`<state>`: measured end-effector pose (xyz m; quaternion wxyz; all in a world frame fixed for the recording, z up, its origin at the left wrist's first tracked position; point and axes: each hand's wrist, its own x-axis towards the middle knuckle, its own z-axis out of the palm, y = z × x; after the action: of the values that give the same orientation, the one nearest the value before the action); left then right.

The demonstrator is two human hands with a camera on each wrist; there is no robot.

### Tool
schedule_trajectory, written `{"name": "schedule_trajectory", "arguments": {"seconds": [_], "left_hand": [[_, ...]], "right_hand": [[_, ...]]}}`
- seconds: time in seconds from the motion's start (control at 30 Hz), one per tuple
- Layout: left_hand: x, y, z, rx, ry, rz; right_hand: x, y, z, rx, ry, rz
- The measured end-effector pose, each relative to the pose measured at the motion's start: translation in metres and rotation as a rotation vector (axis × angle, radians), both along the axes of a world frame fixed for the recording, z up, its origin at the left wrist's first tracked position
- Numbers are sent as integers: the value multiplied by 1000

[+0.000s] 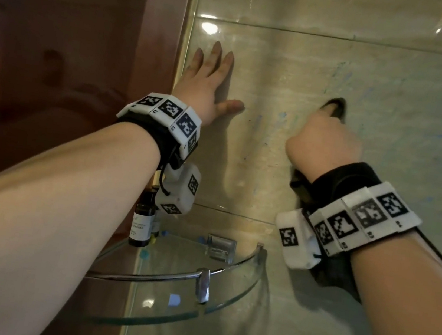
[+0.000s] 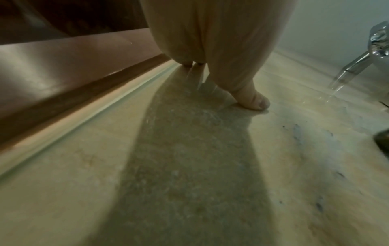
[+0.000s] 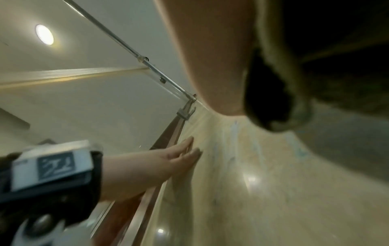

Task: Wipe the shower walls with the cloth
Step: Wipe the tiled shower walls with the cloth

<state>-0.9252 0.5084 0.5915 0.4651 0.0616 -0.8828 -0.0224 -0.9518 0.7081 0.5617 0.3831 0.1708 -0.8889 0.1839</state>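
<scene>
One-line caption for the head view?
Left hand flat on the tiled wall, right hand gripping a dark cloth above a glass shelf.

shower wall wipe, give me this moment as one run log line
left hand flat on shower wall | right hand presses dark cloth to wall | blue smears remain | glass shelf below

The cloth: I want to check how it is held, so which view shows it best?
The right wrist view: the dark cloth fills the frame beside the palm, pressed to the wall. The head view shows only dark edges past the right hand, above and below it. The left wrist view catches one dark corner at its right edge.
</scene>
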Motion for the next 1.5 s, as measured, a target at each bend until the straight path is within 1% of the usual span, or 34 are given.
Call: {"name": "schedule_trajectory", "arguments": {"seconds": [0.1,0.23,0.3,0.4,0.53,0.67,0.8,0.87,0.93,1.0,1.03,1.07,1.13,1.27,1.33,1.4,1.5], "left_hand": [[1,-1,2,-9,-20,4],[5,-5,4,-19,-33,-1],[6,-4,4,-26,-42,-6],[5,-3,3,-19,-32,9],[4,-2,3,-31,-19,10],[3,-1,0,-36,-11,16],[1,-3,0,-20,-8,9],[1,-2,0,-17,-8,1],[3,-1,0,-16,-16,-7],[3,-1,0,-15,-17,-2],[3,-1,-1,-12,-16,1],[3,-1,-1,-7,-16,0],[3,0,-2,-1,-20,-1],[3,1,-3,0,-18,-11],[4,1,-3,-2,-18,-8],[4,1,-3,-4,-21,-2],[4,1,-4,-6,-21,5]], "right_hand": [[7,-12,-13,109,44,101],[15,-30,-25,139,86,242],[17,-40,-27,160,123,282],[10,-51,-28,234,128,244],[2,-45,-23,295,121,196],[-2,-30,-18,269,145,107],[-3,-20,-10,185,69,8],[2,-24,-5,164,60,21],[10,-37,-6,160,48,114],[13,-55,-14,213,36,211],[13,-60,-17,254,34,230],[12,-62,-18,284,40,229],[8,-50,-14,273,62,203],[-5,-15,-4,122,108,111],[-6,-18,-4,98,94,71],[-4,-29,-7,125,88,103],[-7,-36,-19,258,82,221]]}}
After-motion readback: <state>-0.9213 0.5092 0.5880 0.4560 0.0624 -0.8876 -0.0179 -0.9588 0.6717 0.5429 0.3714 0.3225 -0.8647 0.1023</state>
